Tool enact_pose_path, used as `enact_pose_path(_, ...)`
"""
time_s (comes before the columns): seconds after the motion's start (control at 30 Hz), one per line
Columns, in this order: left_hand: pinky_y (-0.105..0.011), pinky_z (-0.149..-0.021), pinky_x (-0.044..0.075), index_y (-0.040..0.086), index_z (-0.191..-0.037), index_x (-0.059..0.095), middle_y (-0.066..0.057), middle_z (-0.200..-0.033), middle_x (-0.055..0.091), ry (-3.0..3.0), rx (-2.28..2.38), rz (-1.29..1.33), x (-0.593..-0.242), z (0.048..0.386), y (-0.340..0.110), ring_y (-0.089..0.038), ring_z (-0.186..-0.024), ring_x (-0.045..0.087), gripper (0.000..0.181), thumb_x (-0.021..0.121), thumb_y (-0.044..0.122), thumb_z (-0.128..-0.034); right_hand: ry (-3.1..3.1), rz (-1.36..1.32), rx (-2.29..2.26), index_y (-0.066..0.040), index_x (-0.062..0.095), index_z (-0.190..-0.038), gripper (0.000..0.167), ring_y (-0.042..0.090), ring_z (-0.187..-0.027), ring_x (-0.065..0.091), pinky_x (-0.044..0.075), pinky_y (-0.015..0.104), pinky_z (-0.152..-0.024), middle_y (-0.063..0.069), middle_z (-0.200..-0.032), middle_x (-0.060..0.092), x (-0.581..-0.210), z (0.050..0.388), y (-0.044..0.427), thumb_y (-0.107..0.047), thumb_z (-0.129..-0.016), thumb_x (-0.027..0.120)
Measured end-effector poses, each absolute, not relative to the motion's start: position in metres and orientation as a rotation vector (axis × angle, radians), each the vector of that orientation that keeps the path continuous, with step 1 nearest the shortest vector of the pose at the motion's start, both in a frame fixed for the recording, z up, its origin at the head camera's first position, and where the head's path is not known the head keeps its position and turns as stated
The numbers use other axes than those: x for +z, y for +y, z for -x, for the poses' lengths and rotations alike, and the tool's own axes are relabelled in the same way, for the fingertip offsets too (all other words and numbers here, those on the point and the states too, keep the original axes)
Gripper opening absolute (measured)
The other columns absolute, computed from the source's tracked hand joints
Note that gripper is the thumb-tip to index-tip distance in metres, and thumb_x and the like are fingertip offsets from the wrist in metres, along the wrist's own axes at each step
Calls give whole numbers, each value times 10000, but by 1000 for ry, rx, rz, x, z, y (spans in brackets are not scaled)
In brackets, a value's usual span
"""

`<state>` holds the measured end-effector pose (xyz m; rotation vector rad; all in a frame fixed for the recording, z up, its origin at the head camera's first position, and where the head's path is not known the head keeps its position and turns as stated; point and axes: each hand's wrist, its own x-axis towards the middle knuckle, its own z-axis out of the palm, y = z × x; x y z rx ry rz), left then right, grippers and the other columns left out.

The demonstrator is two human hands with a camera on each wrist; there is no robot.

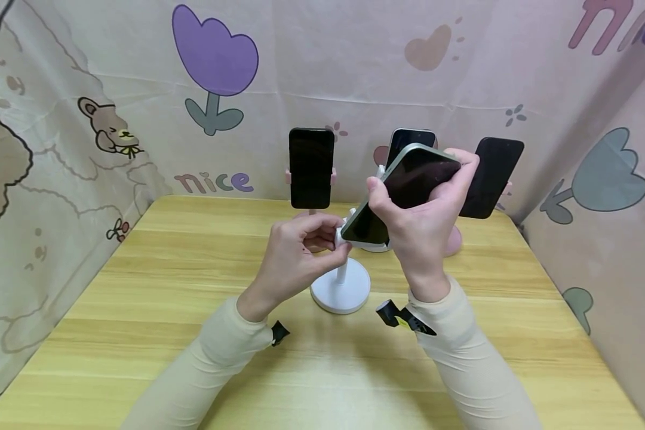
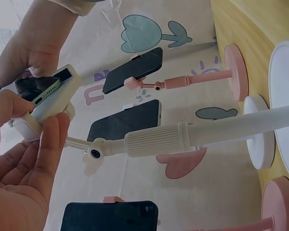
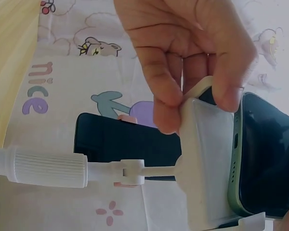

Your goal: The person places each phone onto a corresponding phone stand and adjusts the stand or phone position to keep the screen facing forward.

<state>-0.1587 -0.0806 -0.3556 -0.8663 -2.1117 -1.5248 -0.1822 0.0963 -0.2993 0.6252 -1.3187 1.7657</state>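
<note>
My left hand (image 1: pixel 287 260) pinches one end of the white clamp (image 3: pixel 189 159) on top of a white phone stand. That stand's round base (image 1: pixel 341 289) rests on the table below both hands. My right hand (image 1: pixel 427 233) grips a smartphone (image 1: pixel 421 176) with a green edge and dark screen, thumb on one long side and fingers on the other. In the right wrist view the phone (image 3: pixel 267 154) is tilted, its lower edge close to the clamp's flat face. Whether it touches there I cannot tell. The clamp's left end is partly covered by my left fingers.
Behind stand several other phones on stands: a black phone (image 1: pixel 311 167) in a pink holder, one (image 1: pixel 412 138) partly hidden by my right hand's phone, and a dark phone (image 1: pixel 493 178) at the right. A patterned cloth (image 1: pixel 344 71) hangs behind the wooden table (image 1: pixel 140 334).
</note>
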Motion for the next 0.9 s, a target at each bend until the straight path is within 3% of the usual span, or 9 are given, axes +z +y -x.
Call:
enact_pose_path(0.37, -265, -749, 670, -34, -1069, 773, -134, -977, 746, -2125, -1536, 857, -356, 158, -82, -162, -795, 771, 212, 774, -66, -858, -1346, -615, 1687, -114, 394, -1116, 668, 299, -855, 672, 569, 309, -734, 111, -962, 666, -300, 185, 94, -136, -681, 900)
enact_pose_path(0.63, -262, -751, 669, -47, -1067, 772, -152, -972, 733, -2126, -1539, 868, -355, 157, -84, -176, -793, 776, 237, 757, -99, -836, -1397, -578, 1602, -115, 421, -1130, 672, 314, -941, 711, 530, 308, -839, 70, -1054, 687, -301, 185, 91, -216, -658, 889)
enact_pose_path(0.8, -268, -751, 671, -49, -1062, 776, -162, -998, 746, -2137, -1558, 880, -353, 158, -86, -175, -793, 765, 235, 759, -104, -834, -1507, -506, 1398, -72, 490, -1146, 673, 284, -1128, 605, 338, 301, -1056, -35, -1146, 599, -302, 184, 91, -330, -650, 866)
enact_pose_path(0.9, -277, -759, 673, -49, -1065, 777, -167, -1023, 752, -2148, -1583, 895, -352, 158, -87, -176, -797, 760, 239, 766, -106, -833, -1575, -447, 1248, -28, 539, -1149, 698, 249, -1163, 546, 228, 304, -1077, -51, -1171, 574, -303, 184, 92, -399, -648, 852)
